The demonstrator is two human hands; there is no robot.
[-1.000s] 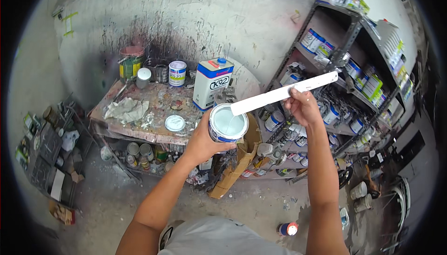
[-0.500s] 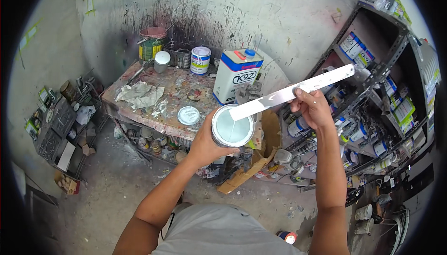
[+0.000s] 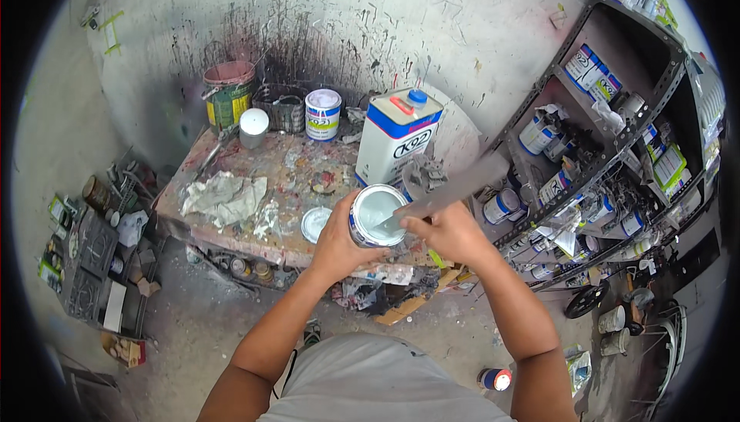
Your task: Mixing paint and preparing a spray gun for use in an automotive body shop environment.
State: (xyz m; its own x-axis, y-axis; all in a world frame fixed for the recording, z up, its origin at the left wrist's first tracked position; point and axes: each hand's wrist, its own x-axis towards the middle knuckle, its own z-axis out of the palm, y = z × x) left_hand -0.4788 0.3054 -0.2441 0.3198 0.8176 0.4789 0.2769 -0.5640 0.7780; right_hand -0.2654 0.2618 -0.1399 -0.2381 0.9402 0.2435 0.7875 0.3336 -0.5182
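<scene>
My left hand [image 3: 341, 245] grips an open round paint can [image 3: 378, 214] of pale grey-white liquid, thumb along its lower side. My right hand [image 3: 447, 233] is closed on a long flat stick [image 3: 466, 184], smeared by motion, with its lower end dipped in the can. Beside the can a round lid [image 3: 314, 224] lies on the paint-crusted table [image 3: 297, 179]. Behind stands a tall rectangular white-and-blue tin [image 3: 385, 160], with a small grey cluttered container [image 3: 428, 171] partly hidden by the stick.
A green bucket [image 3: 229, 102], a smaller grey can [image 3: 253, 129], a labelled can [image 3: 322, 121] and a crumpled cloth [image 3: 220, 198] sit on the table. A loaded metal shelf [image 3: 586, 152] rises at right; a cluttered rack [image 3: 92, 260] stands at left. A can [image 3: 493, 379] stands on the floor.
My right hand has moved down and left toward the can, bringing the stick lower into it at a steeper slant. My left hand still holds the can.
</scene>
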